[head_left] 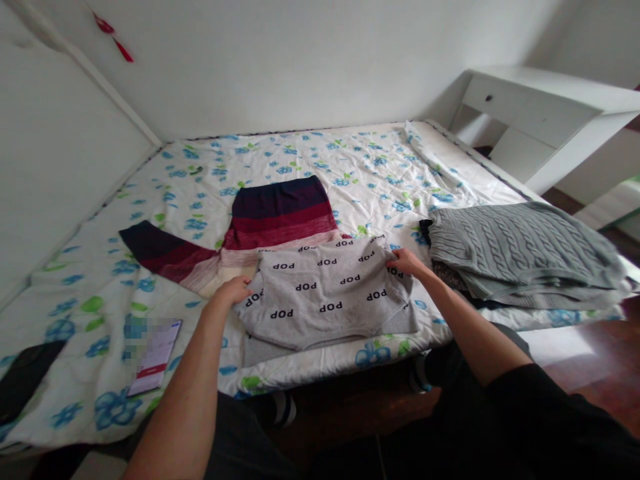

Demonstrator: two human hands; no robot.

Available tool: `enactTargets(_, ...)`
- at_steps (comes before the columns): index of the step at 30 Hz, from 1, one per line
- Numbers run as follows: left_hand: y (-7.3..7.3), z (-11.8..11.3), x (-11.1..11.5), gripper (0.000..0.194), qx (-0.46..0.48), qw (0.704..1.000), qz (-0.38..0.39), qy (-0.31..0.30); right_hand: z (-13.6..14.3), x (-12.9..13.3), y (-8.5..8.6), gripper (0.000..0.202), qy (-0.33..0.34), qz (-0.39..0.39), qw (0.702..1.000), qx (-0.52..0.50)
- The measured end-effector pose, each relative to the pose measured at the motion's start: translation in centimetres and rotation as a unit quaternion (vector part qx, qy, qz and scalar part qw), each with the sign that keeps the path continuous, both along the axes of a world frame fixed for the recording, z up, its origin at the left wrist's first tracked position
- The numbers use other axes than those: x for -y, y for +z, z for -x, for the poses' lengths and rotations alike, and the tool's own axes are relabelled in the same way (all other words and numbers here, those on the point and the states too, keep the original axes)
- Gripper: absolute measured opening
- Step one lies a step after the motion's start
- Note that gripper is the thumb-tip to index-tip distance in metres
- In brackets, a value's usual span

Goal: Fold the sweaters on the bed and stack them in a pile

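A grey garment (325, 287) printed with black "POP" lettering lies folded at the bed's front edge, its lettering upside down to me. My left hand (234, 291) grips its left side, fingers closed on the cloth. On the opposite side my right hand (404, 261) pinches the fabric near the upper corner. Behind and partly beneath it spreads a striped sweater (280, 207) in navy, burgundy, pink and cream, with one sleeve stretched out to the left.
A stack of folded knitwear, a grey-green cable-knit sweater (525, 247) on top, sits at the right. A lit phone (156, 357) and a black object (27, 377) lie at left on the floral sheet (200, 160). A white desk (540, 107) stands beyond.
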State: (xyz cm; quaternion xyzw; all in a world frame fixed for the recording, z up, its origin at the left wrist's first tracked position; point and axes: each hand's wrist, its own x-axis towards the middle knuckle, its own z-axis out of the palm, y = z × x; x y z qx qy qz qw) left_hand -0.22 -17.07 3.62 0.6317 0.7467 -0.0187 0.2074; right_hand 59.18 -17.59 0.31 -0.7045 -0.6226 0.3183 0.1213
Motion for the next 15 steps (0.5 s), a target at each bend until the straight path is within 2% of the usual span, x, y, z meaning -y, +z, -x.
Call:
enactTargets(3, -0.3, 0.3, -0.2, 0.02, -0.013, 1.0, 0.01, -0.004, 0.0, 0.0, 0.0, 0.015, 0.005, -0.004, 1.0, 0.022)
enactTargets(5, -0.3, 0.4, -0.2, 0.022, -0.016, 1.0, 0.007, -0.001, -0.1, 0.1, -0.2, 0.015, 0.012, 0.02, 0.999, 0.034)
enactTargets(9, 0.1, -0.3, 0.1, 0.038, 0.037, 0.999, -0.009, 0.008, -0.4, 0.2, -1.1, 0.025, 0.013, 0.079, 0.997, 0.015)
enactTargets(12, 0.1, -1.7, 0.3, 0.052, 0.104, 0.992, -0.058, 0.034, -0.2, 0.0, -1.6, 0.041, -0.009, 0.053, 0.998, -0.025)
enactTargets(15, -0.4, -2.9, 0.1, 0.049, 0.128, 0.986, -0.088, 0.061, 0.3, -0.7, -1.8, 0.052, -0.044, 0.003, 0.998, -0.045)
